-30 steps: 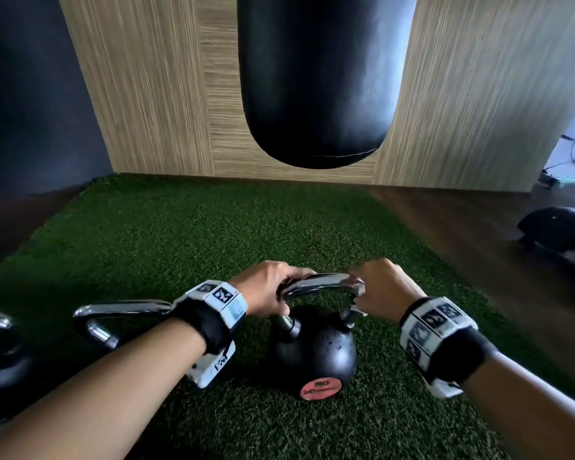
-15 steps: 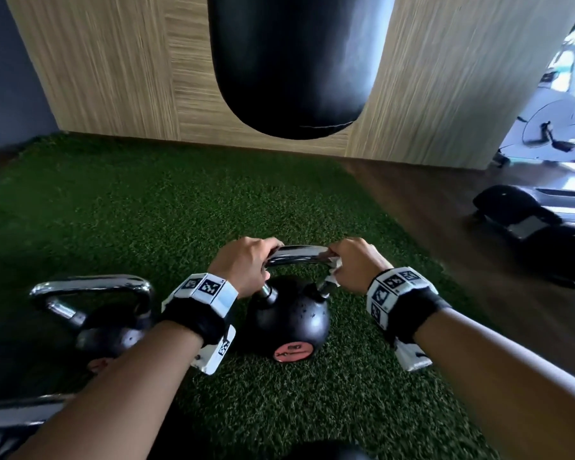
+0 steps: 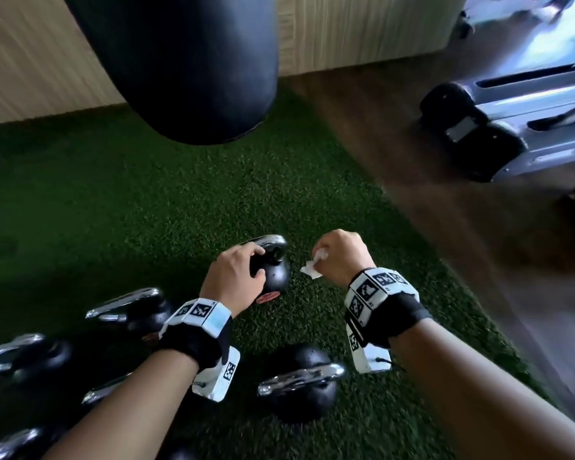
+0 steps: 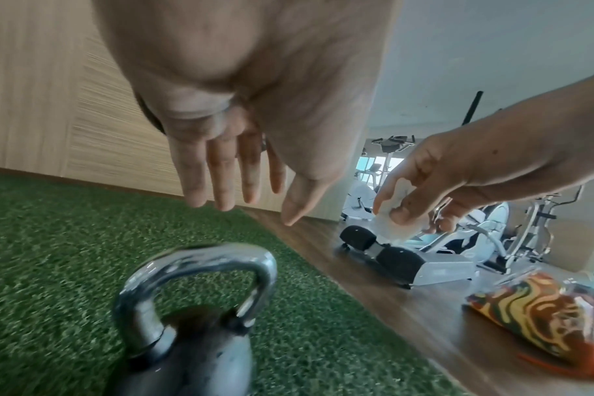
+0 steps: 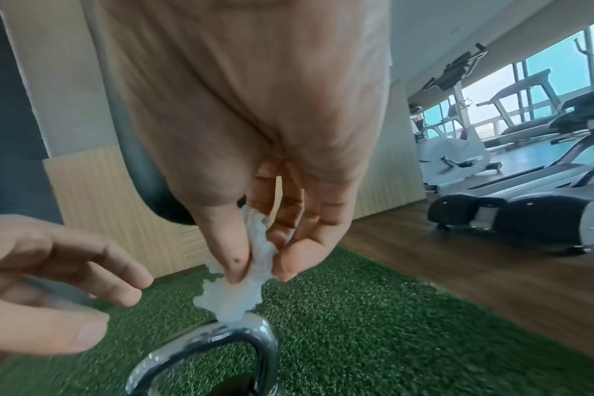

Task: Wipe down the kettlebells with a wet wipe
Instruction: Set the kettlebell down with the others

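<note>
A black kettlebell with a chrome handle stands on the green turf. My left hand hovers just above that handle. In the left wrist view its fingers are straight and hold nothing. My right hand is to the right of the kettlebell and pinches a crumpled white wet wipe between thumb and fingers. In the right wrist view the wipe hangs just over the chrome handle, with my left hand beside it.
Several more chrome-handled kettlebells sit at the lower left, and one lies between my forearms. A black punching bag hangs ahead. On the wooden floor to the right are a treadmill and a colourful packet.
Both hands have come off the kettlebell's handle. The right hand has drawn away to the right with the wipe. The view has dropped back, showing more kettlebells near me.
</note>
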Demonstrator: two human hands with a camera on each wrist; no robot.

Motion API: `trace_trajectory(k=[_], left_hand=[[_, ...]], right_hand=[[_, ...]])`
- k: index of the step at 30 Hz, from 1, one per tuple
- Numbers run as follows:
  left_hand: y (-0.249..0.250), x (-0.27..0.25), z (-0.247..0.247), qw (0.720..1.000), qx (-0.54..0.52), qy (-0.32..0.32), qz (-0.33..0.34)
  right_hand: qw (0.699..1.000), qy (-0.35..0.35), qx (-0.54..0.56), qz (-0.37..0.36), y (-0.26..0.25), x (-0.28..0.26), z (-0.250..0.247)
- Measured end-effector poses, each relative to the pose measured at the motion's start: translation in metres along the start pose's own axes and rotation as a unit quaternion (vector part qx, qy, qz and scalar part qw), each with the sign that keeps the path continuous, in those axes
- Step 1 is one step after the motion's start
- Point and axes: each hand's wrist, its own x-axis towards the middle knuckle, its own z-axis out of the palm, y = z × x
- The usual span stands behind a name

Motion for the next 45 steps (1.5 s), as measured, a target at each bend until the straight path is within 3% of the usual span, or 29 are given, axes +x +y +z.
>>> trace_trajectory(k=[10,18,22,26,33,39,45], left_hand=[[0.215,-0.043,-0.165,0.99,0.011,-0.11,0.083],[0.407,-0.131,-0.21,0.958,0.037,-0.171,0.228],[0.497,-0.226,-0.188,0.921,0.044,-0.217,0.321],[0.574,-0.348,-0.15,0.874,0.046,-0.271,0.402],[0.652,-0.516,-0.088,0.808,0.083,-0.356,0.462],[0.688,-0.571,-0.023,0.777,0.143,-0.4,0.464],[0.727,-0.585,0.071,0.746,0.195,-0.441,0.459]], right_hand=[[0.986,0.079,0.082,0.119,-0.022,-0.155,-0.224],[0.94,0.19,0.143,0.246,0.032,-0.358,-0.344],[0.89,0.276,0.165,0.323,0.083,-0.492,-0.367],[0.839,0.33,0.194,0.387,0.14,-0.63,-0.36],[0.754,0.377,0.238,0.482,0.216,-0.813,-0.317],[0.678,0.407,0.273,0.548,0.28,-0.873,-0.29],[0.646,0.383,0.299,0.589,0.37,-0.872,-0.273]])
